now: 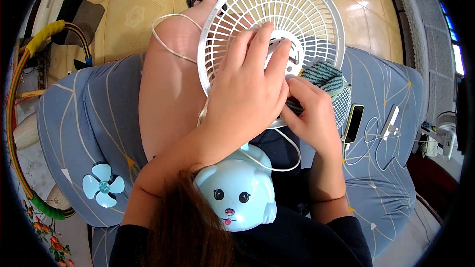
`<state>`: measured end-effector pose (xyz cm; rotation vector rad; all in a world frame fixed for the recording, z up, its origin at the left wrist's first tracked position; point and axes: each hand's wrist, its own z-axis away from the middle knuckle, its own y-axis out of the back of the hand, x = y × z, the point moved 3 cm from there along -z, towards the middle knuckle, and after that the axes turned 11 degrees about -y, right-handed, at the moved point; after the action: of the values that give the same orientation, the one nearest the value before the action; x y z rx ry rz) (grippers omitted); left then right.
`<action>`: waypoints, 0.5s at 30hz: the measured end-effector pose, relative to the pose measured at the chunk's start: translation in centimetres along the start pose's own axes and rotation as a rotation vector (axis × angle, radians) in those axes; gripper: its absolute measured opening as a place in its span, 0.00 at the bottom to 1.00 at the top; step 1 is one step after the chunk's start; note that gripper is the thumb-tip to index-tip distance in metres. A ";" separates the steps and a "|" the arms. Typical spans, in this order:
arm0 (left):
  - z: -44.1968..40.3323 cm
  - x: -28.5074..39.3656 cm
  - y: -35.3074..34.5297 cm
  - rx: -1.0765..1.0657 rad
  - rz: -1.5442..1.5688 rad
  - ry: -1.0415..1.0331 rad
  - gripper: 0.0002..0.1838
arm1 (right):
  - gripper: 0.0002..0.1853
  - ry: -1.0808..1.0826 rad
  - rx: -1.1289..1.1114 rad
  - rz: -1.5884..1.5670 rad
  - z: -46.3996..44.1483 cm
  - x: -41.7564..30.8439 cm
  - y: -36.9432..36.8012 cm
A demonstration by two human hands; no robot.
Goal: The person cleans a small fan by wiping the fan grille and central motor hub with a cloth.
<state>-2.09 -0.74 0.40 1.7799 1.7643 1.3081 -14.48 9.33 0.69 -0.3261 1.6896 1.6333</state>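
Note:
A round white fan grille (324, 7) lies tilted over my lap, its ribs spreading from a solid hub. Across the hub and ribs rests my left hand (252, 71), fingers stretched out and spread. My right hand (314, 111) is closed in a pinch at the hub's lower right, on a teal and dark striped cloth (321, 76) with a checked part. Its fingertips are partly hidden beside my left hand. Below the grille sits a light blue fan base (237, 195) shaped like a puppy, with a white cord (277, 169) looping past it.
A blue fan blade (104, 186) lies on the grey patterned sofa cover (64, 133) at left. To the right are a phone (353, 123) and a white power strip (391, 121) with a cable. A striped hoop (14, 99) stands at far left. Tiled floor (133, 15) lies ahead.

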 end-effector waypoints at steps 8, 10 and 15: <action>-0.1 0.0 -0.1 0.014 -0.007 0.000 0.31 | 0.15 -0.017 -0.006 -0.014 -0.2 -0.1 0.1; 0.0 0.0 0.0 0.011 -0.001 0.001 0.30 | 0.15 -0.023 -0.006 -0.014 -0.2 -0.3 0.2; 0.0 0.1 0.1 -0.001 0.076 0.055 0.25 | 0.15 -0.042 -0.005 -0.017 -0.3 -0.2 0.1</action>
<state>-2.05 -0.66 0.51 1.8443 1.7390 1.3999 -14.53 9.04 0.87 -0.3058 1.6479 1.6213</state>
